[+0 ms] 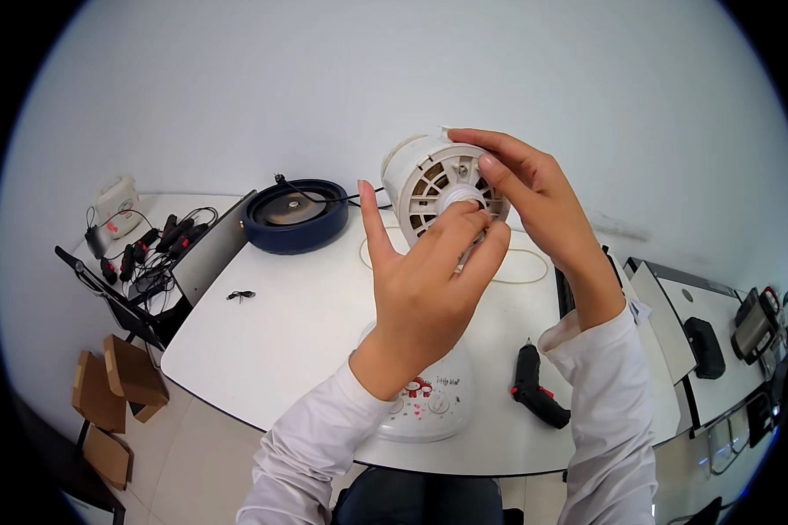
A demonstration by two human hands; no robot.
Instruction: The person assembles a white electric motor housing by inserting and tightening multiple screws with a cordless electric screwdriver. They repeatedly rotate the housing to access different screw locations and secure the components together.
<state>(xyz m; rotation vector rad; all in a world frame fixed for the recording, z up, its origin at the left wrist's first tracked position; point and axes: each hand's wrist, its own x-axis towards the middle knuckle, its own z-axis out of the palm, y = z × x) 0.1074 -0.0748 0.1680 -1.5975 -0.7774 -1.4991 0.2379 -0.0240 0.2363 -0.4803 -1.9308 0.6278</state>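
The white motor head of an electric fan [403,179] is raised above the table, its slotted round front facing me. With my right hand [543,197] I grip its upper right rim, thumb on the front and fingers over the top. My left hand [433,284] reaches across the front, fingertips pinched on the white round hub piece [460,194] at the centre; one finger sticks up at the left. The pinch point is partly hidden by my fingers. Below stands the white fan base [429,420] with a printed cartoon and knobs, partly covered by my left wrist.
A black cordless screwdriver [534,385] lies right of the base. A dark blue round pan-like item [295,219] with a cable sits at the back left, a small black cable [241,296] nearer. Black tools with cords [158,249] crowd the left side table; cardboard boxes [114,398] are below.
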